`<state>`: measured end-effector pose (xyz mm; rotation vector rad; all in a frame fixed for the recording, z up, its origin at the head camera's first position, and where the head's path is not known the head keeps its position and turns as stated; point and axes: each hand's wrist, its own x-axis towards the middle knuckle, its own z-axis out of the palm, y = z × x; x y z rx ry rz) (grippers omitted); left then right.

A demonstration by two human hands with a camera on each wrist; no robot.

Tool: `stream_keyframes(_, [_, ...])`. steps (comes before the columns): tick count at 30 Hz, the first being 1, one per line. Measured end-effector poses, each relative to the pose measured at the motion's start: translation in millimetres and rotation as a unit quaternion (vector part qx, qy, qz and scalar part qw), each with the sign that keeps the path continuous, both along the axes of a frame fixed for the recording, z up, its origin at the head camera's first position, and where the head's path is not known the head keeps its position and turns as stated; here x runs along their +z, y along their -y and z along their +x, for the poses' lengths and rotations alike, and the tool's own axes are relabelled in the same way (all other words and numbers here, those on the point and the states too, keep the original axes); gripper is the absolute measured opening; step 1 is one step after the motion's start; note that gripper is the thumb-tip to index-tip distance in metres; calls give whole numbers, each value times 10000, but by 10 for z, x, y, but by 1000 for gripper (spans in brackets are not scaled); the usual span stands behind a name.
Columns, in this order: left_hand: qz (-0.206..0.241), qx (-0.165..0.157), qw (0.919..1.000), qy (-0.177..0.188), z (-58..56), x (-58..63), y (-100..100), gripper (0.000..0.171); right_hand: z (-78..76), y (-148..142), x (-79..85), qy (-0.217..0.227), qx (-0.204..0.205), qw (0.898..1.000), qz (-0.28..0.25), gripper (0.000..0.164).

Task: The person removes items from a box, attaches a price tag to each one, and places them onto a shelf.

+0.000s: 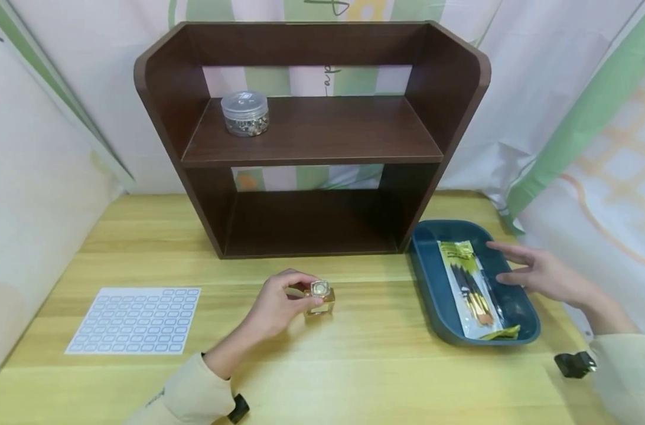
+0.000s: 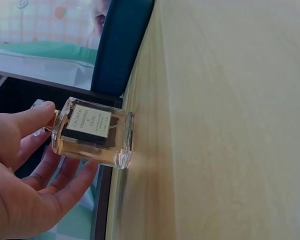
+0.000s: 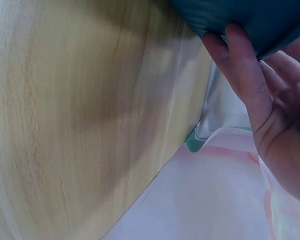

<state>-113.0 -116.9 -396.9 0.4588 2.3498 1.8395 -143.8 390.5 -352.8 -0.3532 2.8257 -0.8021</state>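
"Now, your left hand (image 1: 271, 304) has the clear, square glass perfume bottle (image 2: 93, 131) upright in front of the dark brown wooden shelf unit (image 1: 312, 133), at or just above the pale wood bench (image 1: 354, 366). How's the hold?"

"High up: thumb and fingers pinch it around the cap and gold collar, lower fingers curving beside the body. I'd guess stiff, dense for its bulk, slick and breakable. If that cap merely pulls off, fingers round the body would serve you better."

"And your right hand (image 1: 540, 274)?"

"Fingers spread at the rim of the dark blue plastic tray (image 1: 519, 307), some touching its outer wall; how firmly you press, I can't tell. Inside lies a yellow-and-clear packet of paintbrushes (image 1: 471, 292), its print too small."

"Quick, the bottle's cream rectangular label (image 2: 90, 120)!"

"It gives you 'CHUNPAI' on top, then what looks like 'OSMANTHUS ET FLEURS'; the tiny lines below beat me. Your white sheet of blue-outlined stickers (image 1: 136, 321) shows no readable words, and the lettering on your cream left sleeve (image 1: 189, 386) is too blurred."
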Motion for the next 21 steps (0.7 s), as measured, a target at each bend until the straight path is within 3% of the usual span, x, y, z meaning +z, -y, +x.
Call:
stream_keyframes(3, [5,-58,10000,-16,-1,-8,13,27,8,16,19,-17,34,10000,49,73])
stream_keyframes(7, [-40,-286,9996,7,12,-27,75,42,14,33,28,-169,155,9996,168,73])
stream_keyframes(12, [-218,-291,9993,22,72,-25,328,51,-9,132,95,-755,250,9968,70,69])
stream_keyframes(18, [-782,313,9958,-371,159,8,907,42,1,518,399,-1483,-12,9889,82,56])
stream_keyframes(21, [-1304,852,9861,-571,204,15,1257,40,4,814,540,-1785,22,9839,-15,50])
